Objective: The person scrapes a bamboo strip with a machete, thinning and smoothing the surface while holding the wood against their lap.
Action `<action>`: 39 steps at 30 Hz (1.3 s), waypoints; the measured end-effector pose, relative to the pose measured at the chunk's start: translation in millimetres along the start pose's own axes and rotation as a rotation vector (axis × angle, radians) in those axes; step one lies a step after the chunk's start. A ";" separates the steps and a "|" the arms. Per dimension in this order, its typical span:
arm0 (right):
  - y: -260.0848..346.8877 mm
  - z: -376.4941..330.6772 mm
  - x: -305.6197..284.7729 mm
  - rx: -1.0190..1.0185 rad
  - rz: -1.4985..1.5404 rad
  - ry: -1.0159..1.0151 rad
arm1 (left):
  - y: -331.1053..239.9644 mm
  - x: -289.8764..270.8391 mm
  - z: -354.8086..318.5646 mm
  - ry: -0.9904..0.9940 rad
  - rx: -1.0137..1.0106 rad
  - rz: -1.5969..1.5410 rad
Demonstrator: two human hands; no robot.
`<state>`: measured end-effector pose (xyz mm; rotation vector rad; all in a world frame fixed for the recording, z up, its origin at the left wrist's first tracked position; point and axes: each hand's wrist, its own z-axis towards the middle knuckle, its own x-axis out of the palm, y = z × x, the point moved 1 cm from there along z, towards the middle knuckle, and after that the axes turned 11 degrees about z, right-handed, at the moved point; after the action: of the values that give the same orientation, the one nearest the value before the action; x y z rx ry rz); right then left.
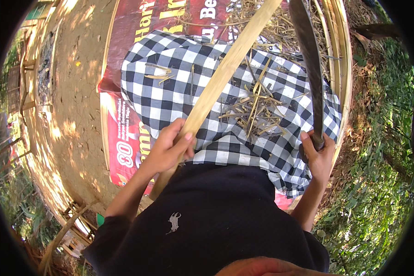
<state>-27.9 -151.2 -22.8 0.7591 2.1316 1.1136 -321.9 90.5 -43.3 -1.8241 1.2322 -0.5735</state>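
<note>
My left hand [169, 148] grips a long pale bamboo strip [225, 69] that slants up to the right, past the top of the picture. My right hand [318, 156] is closed on the handle of a long dark blade [309, 60], which points upward, away from me. A black-and-white checked cloth [184, 92] covers my lap between the two hands. Thin bamboo shavings [255, 112] lie piled on the cloth, just right of the strip. The strip and the blade are apart, not touching.
A red printed banner [124, 147] lies under me on bare sunlit dirt [78, 92]. Straw and bamboo slats [340, 55] run along the right side. Green plants [377, 184] grow to the right, and a wooden frame [73, 216] stands at the lower left.
</note>
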 end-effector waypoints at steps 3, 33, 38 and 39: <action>20.4 -2.0 18.8 -0.146 -0.101 -0.079 | -44.5 22.3 53.0 0.101 0.090 -0.179; 6.5 53.1 45.4 -0.692 -0.874 -0.108 | -69.8 48.3 141.7 0.383 0.210 -0.317; 7.3 95.8 15.6 -0.864 -0.860 -0.247 | -98.6 48.0 138.1 0.365 0.299 -0.128; 7.0 102.5 7.3 -0.879 -0.904 -0.285 | -100.0 49.5 141.2 0.369 0.310 -0.102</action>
<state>43.8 -91.1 -65.8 -0.4077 1.2531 1.1360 -143.9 116.6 -40.2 -1.5667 1.2084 -1.1334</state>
